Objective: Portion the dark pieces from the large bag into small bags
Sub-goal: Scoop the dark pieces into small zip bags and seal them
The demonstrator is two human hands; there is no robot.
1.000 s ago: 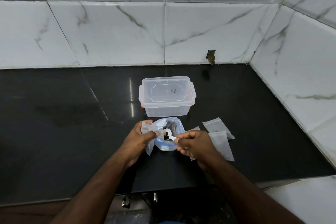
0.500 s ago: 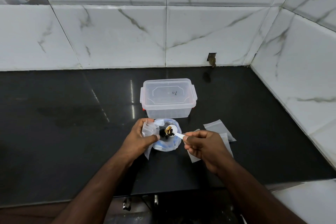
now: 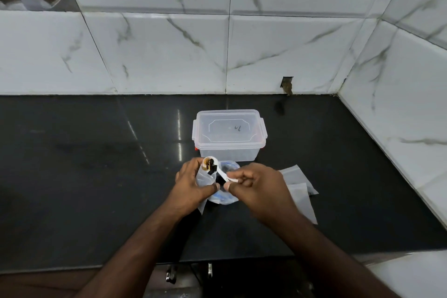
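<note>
My left hand (image 3: 191, 184) grips a small translucent bag (image 3: 205, 178) upright, its mouth facing up. My right hand (image 3: 254, 185) pinches the handle of a white plastic spoon (image 3: 221, 172). The spoon's bowl, loaded with dark pieces (image 3: 210, 164), sits at the small bag's mouth. The large clear bag (image 3: 223, 197) with blue print lies on the black counter between and below my hands, mostly hidden by them.
A lidded clear plastic box (image 3: 229, 135) stands just behind the hands. Empty small bags (image 3: 298, 191) lie flat to the right of my right hand. The black counter (image 3: 84, 164) meets marble-tiled walls at the back and right; its front edge is near my forearms.
The spoon with dark pieces has come up out of the large bag and moved left to the mouth of the small bag. My left hand has raised that bag more upright.
</note>
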